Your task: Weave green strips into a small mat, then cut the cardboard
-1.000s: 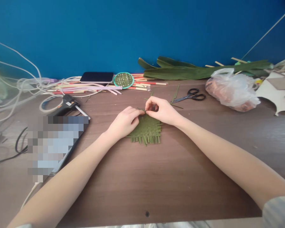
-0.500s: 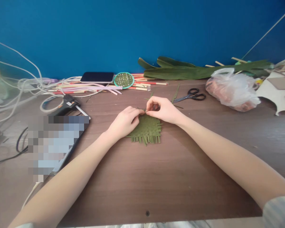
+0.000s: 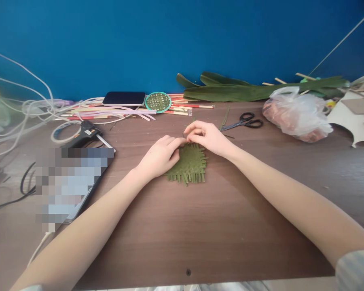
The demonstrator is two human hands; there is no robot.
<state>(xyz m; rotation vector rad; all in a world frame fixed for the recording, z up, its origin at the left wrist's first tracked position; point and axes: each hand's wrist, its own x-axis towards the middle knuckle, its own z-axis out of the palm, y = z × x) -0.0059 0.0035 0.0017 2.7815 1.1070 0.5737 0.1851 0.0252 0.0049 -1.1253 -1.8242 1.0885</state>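
A small woven mat of green leaf strips [image 3: 190, 162] lies flat on the brown table, its short strip ends sticking out along the near and right edges. My left hand [image 3: 162, 157] rests over the mat's left side, its thumb and fingers closed on the far edge. At that same far edge my right hand [image 3: 204, 137] pinches with thumb and index finger, close to the left fingertips. My fingers hide the mat's far edge and whatever thin strip end lies between them. Black-handled scissors [image 3: 245, 121] lie behind and right of my right hand.
To the left are a tablet [image 3: 75, 186] with a pixelated screen, a glue gun [image 3: 85, 133] and a tape roll [image 3: 56, 133]. Along the back lie a phone [image 3: 124, 98], a teal-rimmed woven disc [image 3: 158, 102], long green leaves [image 3: 230, 92] and a plastic bag [image 3: 300, 115].
My right hand's fingers have shifted slightly and curled lower over the far edge of the mat. My left hand has barely moved, and the mat stays in place.
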